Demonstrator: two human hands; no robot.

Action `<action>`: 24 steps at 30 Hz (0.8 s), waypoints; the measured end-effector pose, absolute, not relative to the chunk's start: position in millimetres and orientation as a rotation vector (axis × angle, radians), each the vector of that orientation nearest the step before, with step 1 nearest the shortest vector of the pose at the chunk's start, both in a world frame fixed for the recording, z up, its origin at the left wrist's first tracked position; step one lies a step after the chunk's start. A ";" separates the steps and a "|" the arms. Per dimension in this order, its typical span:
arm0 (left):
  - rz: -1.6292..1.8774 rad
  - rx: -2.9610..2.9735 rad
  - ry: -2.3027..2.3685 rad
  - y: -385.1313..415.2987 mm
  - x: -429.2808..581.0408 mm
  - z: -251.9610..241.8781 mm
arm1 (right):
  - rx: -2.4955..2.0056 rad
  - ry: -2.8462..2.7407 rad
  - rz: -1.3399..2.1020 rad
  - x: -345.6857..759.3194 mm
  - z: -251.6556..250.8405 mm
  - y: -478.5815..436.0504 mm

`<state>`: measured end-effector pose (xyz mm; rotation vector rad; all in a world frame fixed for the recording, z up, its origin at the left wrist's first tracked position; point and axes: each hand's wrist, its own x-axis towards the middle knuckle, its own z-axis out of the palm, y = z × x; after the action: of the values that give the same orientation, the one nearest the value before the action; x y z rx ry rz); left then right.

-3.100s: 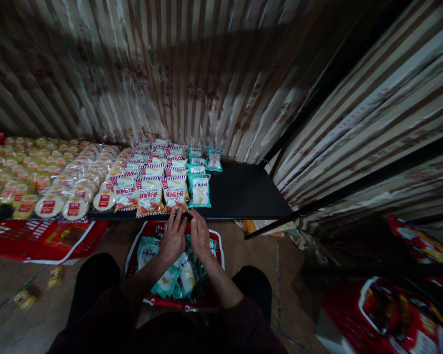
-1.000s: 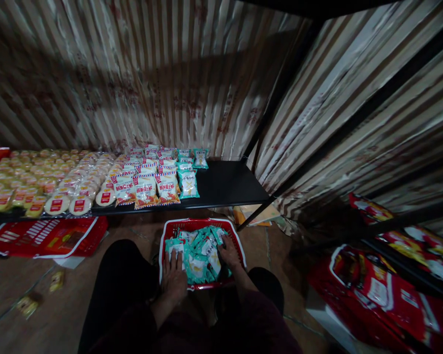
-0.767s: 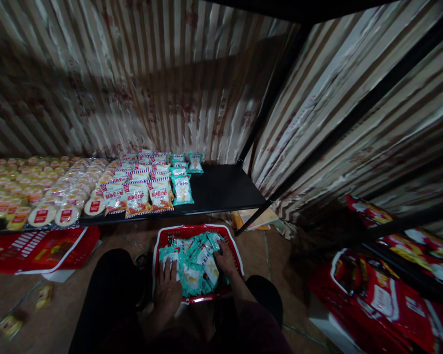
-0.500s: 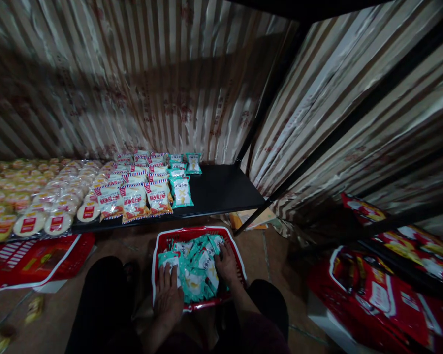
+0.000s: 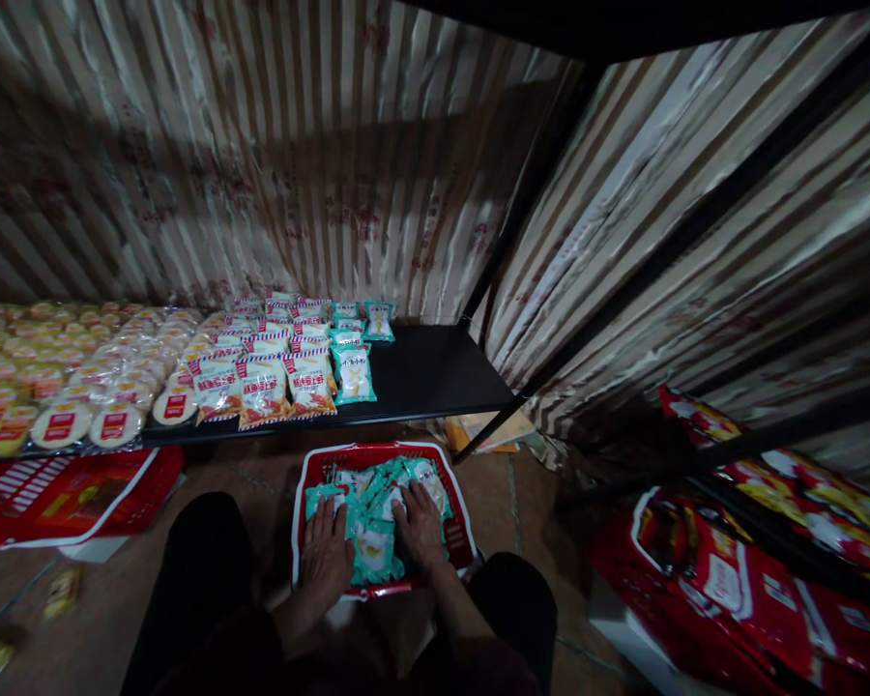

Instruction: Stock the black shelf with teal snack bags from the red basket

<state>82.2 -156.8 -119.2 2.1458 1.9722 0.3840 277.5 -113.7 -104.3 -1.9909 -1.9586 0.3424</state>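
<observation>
Between my knees a red basket (image 5: 455, 483) with a white rim holds several teal-and-white snack packets (image 5: 374, 549). My left hand (image 5: 328, 546) lies over the packets on the basket's left side, fingers stretched out and a little apart. On the right part of the pile rests my right hand (image 5: 419, 527), its fingers extended over the packets. I see no packet gripped by either hand. At the right end of the goods on the shelf, more teal packets (image 5: 354, 373) stand in a short row, with one packet (image 5: 379, 321) beside it at the back.
Orange-and-white snack bags (image 5: 262, 389) and wrapped round cakes (image 5: 116, 425) line the black shelf (image 5: 435, 372) to the left. Another red basket (image 5: 127, 498) sits under it. Red packages (image 5: 739, 570) lie at right. Small yellow packets (image 5: 62, 592) are on the floor.
My right hand has moved left from the basket's right side onto the middle of the packets. My left hand stays on the left side. The view has shifted slightly.
</observation>
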 end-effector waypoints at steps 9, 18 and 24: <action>0.329 2.084 1.915 -152.3 84.8 -117.0 | -2.047 -1.974 0.400 272.2 -102.1 -106.7; 0.485 2.139 1.831 -153.8 88.0 -107.0 | -2.000 -1.909 0.481 277.8 -83.3 -104.7; 0.367 2.131 1.627 -158.3 97.6 -94.8 | -1.875 -1.956 0.614 267.9 -70.6 -107.0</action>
<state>97.6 -158.3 -94.8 2.1310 1.6275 0.3674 267.9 -107.0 -70.6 -1.8747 -1.9562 0.6144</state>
